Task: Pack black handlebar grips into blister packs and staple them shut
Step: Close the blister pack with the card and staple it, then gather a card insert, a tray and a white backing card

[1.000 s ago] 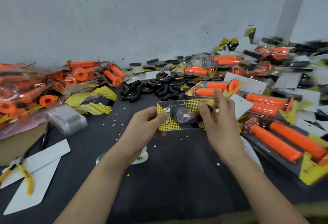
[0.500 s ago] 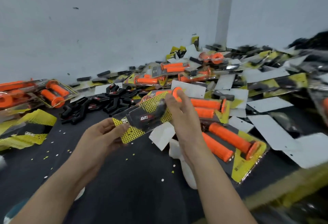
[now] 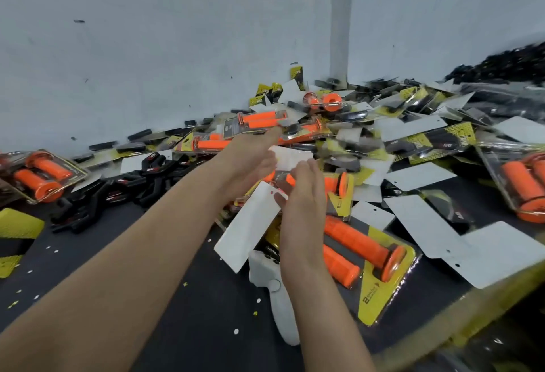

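My left hand [image 3: 250,159] reaches forward over the pile with its fingers stretched straight. A blurred grey blister pack [image 3: 290,129] lies just off its fingertips, and I cannot tell if they touch. My right hand [image 3: 303,194] is beside it, back toward me, fingers loosely straight. A small white card [image 3: 292,157] shows between the two hands; neither hand plainly grips it. Loose black handlebar grips [image 3: 141,174] lie heaped to the left on the dark table [image 3: 182,312].
A white backing card [image 3: 250,224] and a white plastic tool [image 3: 277,292] lie under my right forearm. Orange grip packs [image 3: 368,253] and several white cards [image 3: 427,224] crowd the right side. Packs pile up against the wall [image 3: 324,123]. The table's edge [image 3: 442,330] runs at lower right.
The view swung right. The yellow-carded pack that both hands held is no longer in their grip. My left hand has stretched forward toward the pile.
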